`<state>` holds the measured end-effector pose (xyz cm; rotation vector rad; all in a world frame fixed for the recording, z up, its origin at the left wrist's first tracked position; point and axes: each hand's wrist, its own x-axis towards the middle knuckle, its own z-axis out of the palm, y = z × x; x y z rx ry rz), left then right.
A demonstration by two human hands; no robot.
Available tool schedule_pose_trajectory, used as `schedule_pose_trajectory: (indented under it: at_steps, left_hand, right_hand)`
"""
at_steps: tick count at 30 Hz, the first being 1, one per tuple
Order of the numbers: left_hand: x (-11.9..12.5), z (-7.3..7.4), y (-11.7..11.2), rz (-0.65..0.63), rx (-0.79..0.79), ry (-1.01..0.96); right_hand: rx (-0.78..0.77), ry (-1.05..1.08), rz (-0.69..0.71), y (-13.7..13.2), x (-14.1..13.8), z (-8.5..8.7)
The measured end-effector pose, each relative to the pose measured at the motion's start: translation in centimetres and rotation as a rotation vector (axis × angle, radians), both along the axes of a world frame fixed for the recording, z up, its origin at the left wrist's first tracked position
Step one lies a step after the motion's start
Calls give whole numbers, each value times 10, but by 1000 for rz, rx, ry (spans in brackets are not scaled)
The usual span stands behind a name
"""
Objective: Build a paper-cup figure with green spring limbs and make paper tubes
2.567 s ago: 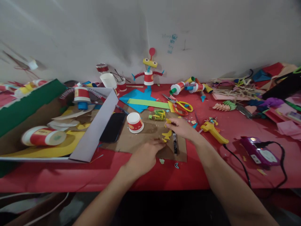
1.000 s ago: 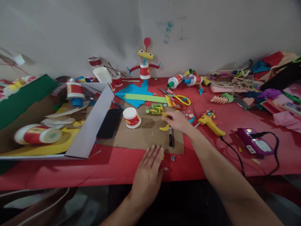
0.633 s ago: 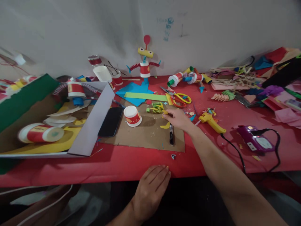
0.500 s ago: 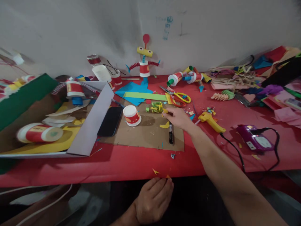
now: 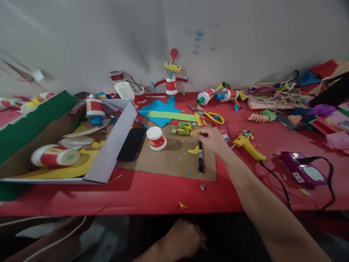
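My right hand (image 5: 214, 141) reaches over the brown cardboard sheet (image 5: 166, 163), its fingers pinched on a small yellow paper piece (image 5: 195, 132). Beside those fingertips lies a green-and-black folded paper spring (image 5: 185, 128) with yellow paper on it. Below the hand are a yellow paper cutout (image 5: 193, 149) and a black marker (image 5: 201, 157). An upside-down red-and-white paper cup (image 5: 156, 138) stands left on the cardboard. My left hand (image 5: 185, 238) is under the table's front edge, smeared by motion, with its fingers unclear. A yellow paper scrap (image 5: 182, 205) lies on the edge above it.
A phone (image 5: 131, 144) lies beside an open box (image 5: 109, 156) holding cup figures. Scissors (image 5: 214, 117) and a light green strip (image 5: 171, 116) lie behind the cardboard. To the right are a yellow glue gun (image 5: 250, 148) and a corded purple device (image 5: 302, 167). A cup robot (image 5: 171, 86) stands by the wall.
The view has tilted slightly, so things sit lower. My left hand has drawn down from the table edge, and the orange bit at its fingertips is out of sight. My right hand stays pinched.
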<state>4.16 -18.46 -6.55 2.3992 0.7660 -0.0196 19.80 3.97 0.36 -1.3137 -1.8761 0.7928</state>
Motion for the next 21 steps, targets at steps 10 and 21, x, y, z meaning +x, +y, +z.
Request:
schedule_pose_trajectory:
  at_steps: [10,21]
  left_hand:
    - [-100,130,172,832,487,-98]
    - [-93,103,198,790,214,-255]
  right_hand:
    - [-55,234,-60,3,-1,-8]
    - [-170,345,-145,3,3,-2]
